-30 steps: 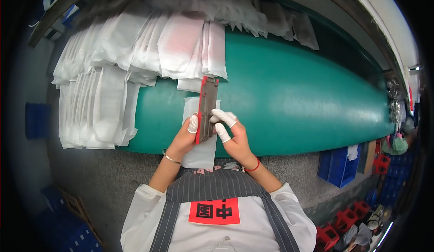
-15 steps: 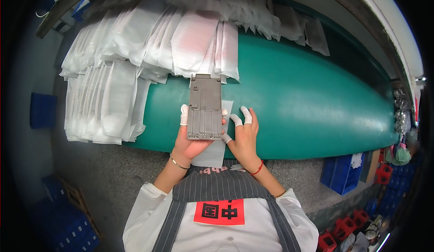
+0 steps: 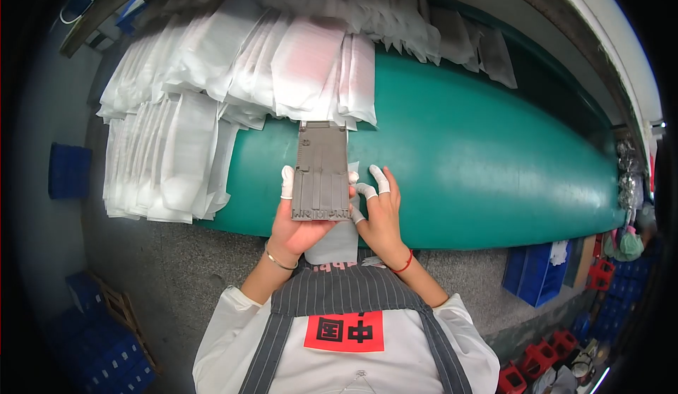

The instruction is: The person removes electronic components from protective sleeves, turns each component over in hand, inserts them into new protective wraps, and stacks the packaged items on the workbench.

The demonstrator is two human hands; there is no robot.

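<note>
Grey panel lies in the left hand, right hand spread beside it

The left forearm reaches in from the near left, its wrist ringed by a bracelet. The left hand is palm up and curled around the near part of the panel, with the thumb along the left edge and a white-capped fingertip showing at the right edge; its grip is only as wide as the panel. The panel stands with its long sides running near to far, over the near edge of the green table.

The right hand comes in from the near right, back uppermost, a red band on its wrist. Its fingers are parted and loosely bent, pointing far, with nothing visible in its grasp.

The panel hides the left palm and most of the left fingers, as well as its own underside. Whether the right thumb touches the panel's right edge cannot be told, nor whether the right fingertips rest on the table. A white sleeve is largely covered by the panel and left hand. The far stacks of white sleeves blur into shadow and are cut off at the far edge.
</note>
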